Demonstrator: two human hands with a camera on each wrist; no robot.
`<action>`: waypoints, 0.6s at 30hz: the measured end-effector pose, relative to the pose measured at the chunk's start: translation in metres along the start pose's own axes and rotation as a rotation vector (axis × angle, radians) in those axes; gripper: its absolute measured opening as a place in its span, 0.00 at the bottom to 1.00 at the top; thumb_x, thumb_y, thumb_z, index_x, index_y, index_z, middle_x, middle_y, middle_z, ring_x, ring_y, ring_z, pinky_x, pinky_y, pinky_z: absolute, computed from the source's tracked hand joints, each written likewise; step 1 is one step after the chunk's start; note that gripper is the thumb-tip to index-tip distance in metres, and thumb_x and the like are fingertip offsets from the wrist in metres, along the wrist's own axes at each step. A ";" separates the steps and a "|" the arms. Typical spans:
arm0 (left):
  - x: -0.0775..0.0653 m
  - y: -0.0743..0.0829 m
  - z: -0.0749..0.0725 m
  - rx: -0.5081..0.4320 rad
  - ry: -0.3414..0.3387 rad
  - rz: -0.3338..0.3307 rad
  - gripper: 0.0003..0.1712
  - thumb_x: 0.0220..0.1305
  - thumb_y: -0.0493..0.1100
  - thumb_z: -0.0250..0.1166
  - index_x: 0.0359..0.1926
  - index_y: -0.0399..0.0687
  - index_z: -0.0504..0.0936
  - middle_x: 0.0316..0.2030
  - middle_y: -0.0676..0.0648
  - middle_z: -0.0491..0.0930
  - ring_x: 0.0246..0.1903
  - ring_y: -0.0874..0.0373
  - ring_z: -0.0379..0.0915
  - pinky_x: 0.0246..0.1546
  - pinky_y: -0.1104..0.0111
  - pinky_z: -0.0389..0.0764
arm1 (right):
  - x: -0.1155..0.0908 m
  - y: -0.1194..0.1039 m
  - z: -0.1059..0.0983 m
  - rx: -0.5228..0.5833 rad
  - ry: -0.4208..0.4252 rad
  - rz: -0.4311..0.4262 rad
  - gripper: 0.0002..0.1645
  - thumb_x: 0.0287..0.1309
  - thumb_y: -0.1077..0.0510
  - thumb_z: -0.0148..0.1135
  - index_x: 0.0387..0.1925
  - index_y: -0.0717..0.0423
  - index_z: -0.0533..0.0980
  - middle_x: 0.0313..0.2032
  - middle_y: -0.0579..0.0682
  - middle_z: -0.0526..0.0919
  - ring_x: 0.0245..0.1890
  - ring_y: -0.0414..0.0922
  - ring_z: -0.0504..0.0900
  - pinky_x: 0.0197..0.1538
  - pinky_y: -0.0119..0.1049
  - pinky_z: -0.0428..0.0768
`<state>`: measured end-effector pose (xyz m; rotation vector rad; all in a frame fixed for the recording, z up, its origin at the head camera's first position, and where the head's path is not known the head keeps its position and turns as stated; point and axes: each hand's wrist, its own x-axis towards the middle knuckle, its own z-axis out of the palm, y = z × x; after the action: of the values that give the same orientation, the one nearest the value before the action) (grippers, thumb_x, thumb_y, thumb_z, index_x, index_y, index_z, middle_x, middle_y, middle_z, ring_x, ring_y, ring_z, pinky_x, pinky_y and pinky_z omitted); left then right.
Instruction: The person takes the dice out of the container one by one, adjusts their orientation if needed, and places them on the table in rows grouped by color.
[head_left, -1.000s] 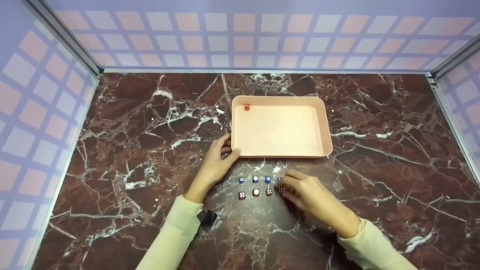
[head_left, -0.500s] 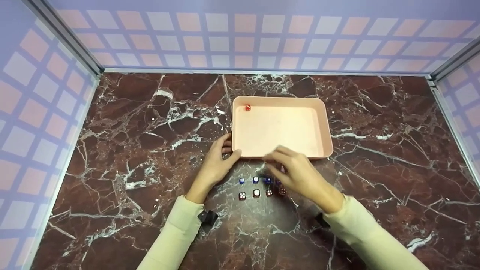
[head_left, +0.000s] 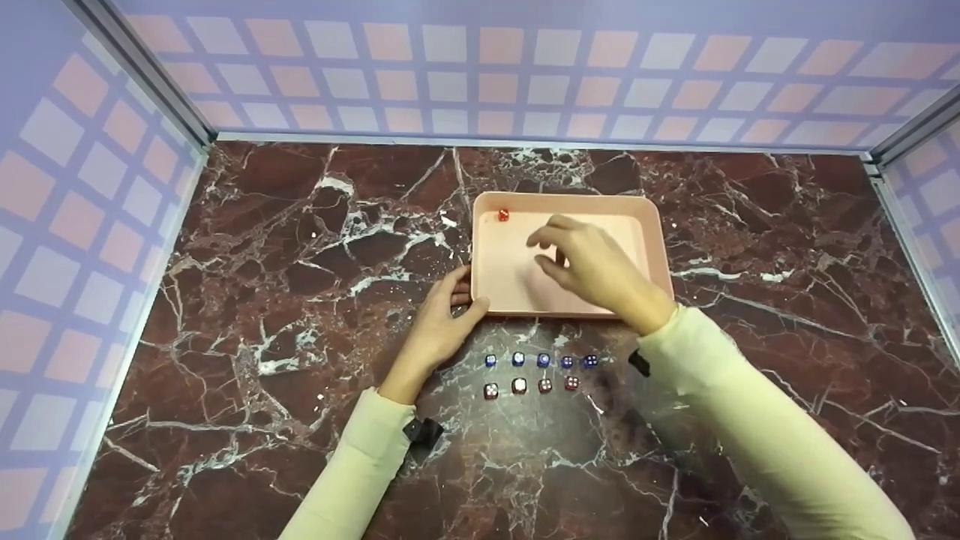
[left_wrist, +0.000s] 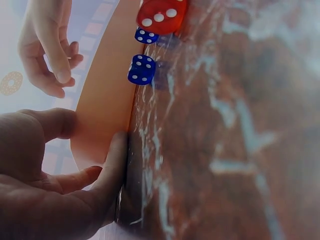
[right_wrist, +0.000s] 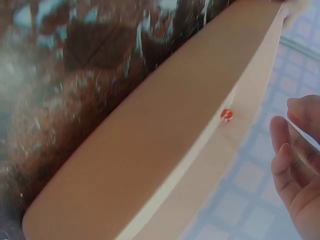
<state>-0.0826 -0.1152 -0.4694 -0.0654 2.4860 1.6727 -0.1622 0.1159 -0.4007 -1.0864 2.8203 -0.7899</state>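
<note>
My left hand [head_left: 441, 322] holds the front left corner of a shallow peach-coloured tray [head_left: 660, 259], thumb at the front and fingers along the left side. Above the tray hovers my right hand [head_left: 585, 259], its fingers loosely bent with nothing visible between them. One red die [head_left: 503, 215] lies inside, near the back left corner; the right wrist view also shows this die [right_wrist: 226, 116]. In front of the tray, several blue dice [head_left: 544, 360] form a row. Nearer me is a row of several red dice [head_left: 545, 385].
A dark red marbled tabletop [head_left: 300, 300] lies under everything. Checked panels [head_left: 502, 82] rise at the back and both sides. Black wrist cameras sit at the left cuff [head_left: 424, 433] and right cuff [head_left: 639, 363].
My right hand has moved from the right end of the dice rows forward over the tray, uncovering the blue dice at that end. The left hand stays at the tray corner.
</note>
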 end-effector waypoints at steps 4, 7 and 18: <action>-0.001 0.000 -0.001 0.002 -0.007 -0.005 0.39 0.72 0.45 0.66 0.78 0.38 0.65 0.63 0.34 0.76 0.63 0.41 0.77 0.71 0.48 0.73 | 0.009 0.008 0.003 0.004 0.002 0.048 0.16 0.66 0.64 0.69 0.54 0.63 0.83 0.48 0.60 0.86 0.38 0.54 0.87 0.44 0.46 0.88; 0.000 -0.001 0.000 -0.012 -0.004 -0.017 0.40 0.72 0.45 0.67 0.79 0.36 0.64 0.64 0.34 0.75 0.63 0.41 0.77 0.71 0.49 0.72 | 0.019 0.015 0.009 0.010 -0.008 0.087 0.19 0.66 0.64 0.69 0.58 0.63 0.82 0.50 0.61 0.86 0.41 0.56 0.88 0.46 0.49 0.88; 0.002 0.003 0.000 -0.011 -0.015 -0.025 0.39 0.72 0.44 0.67 0.78 0.35 0.65 0.64 0.33 0.74 0.63 0.41 0.77 0.71 0.51 0.73 | 0.056 0.023 0.031 -0.045 -0.075 0.187 0.36 0.67 0.63 0.66 0.75 0.49 0.72 0.61 0.64 0.79 0.47 0.61 0.85 0.49 0.54 0.88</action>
<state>-0.0848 -0.1141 -0.4667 -0.0850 2.4546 1.6712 -0.2134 0.0809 -0.4294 -0.8226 2.8352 -0.6590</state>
